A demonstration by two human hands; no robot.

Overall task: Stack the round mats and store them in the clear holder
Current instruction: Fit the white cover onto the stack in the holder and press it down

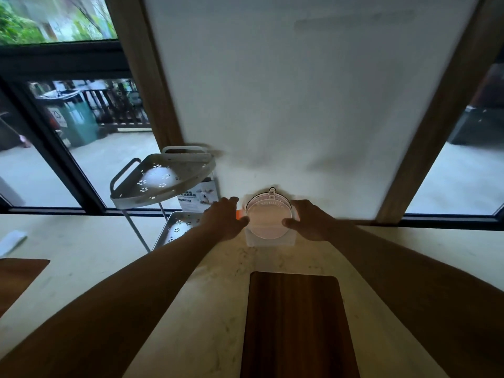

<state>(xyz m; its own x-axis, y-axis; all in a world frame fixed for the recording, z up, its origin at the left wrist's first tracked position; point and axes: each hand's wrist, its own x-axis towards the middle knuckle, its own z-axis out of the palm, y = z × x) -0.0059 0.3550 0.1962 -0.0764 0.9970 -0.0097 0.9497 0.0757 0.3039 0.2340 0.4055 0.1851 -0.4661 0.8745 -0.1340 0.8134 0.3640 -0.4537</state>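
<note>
**A:** Round mats: where are they, working outward from the near edge?

**B:** Nearest to me lies a dark wooden board (296, 323), flat on the pale surface (207, 309). Both my forearms reach out past it. Just beyond the board stands the clear holder (270, 241), close to the white wall panel (300, 91). The round mats (268, 221) stand upright on edge inside the holder, their pale faces turned toward me, the top arc rising above the holder's rim.

**A:** State of each hand?

**B:** My left hand (223, 218) is partly closed, thumb touching the left edge of the mats, fingers curled round toward the back. My right hand (308, 221) mirrors it on the right edge, thumb at the front. The stack is pinched between both hands. A small orange piece (239, 214) shows by my left thumb; I cannot tell what it is.

**A:** Farther out?

**B:** To the left of the holder stands a white tiered rack (161, 177) with perforated trays and a printed box (197, 197) behind it. Beyond that, the window (81, 148).
</note>
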